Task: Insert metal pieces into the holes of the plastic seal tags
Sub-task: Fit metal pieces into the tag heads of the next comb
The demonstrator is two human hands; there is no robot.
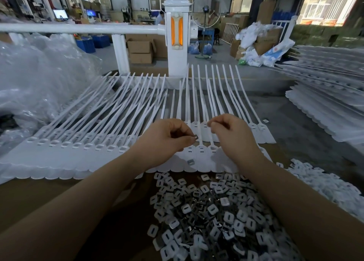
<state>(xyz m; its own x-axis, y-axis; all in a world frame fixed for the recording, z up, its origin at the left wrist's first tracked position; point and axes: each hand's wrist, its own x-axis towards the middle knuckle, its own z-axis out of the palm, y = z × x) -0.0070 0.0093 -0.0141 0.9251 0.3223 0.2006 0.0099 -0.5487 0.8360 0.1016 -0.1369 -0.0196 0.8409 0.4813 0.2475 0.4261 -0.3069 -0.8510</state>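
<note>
Small square metal piece with a slot (195, 137) is pinched at the fingertips of the left hand (167, 137), held just above the row of white plastic seal tags (201, 152) at centre table. Nearest open holes lie directly below and slightly near of the piece; tag straps run away toward the far side, so the long axis is near-to-far. Left hand judged nearer to the target hole. Right hand (230, 134) is curled, fingertips pinched together just right of the piece; whether a second piece is held cannot be told. One loose metal piece (190, 162) lies on a tag flag, near side. Heap of grey metal pieces (212, 217) is spread near, on the brown cardboard-covered table (39, 197). Unfilled tags extend left; stacked tags (325, 113) far right. Room above the row is open.
</note>
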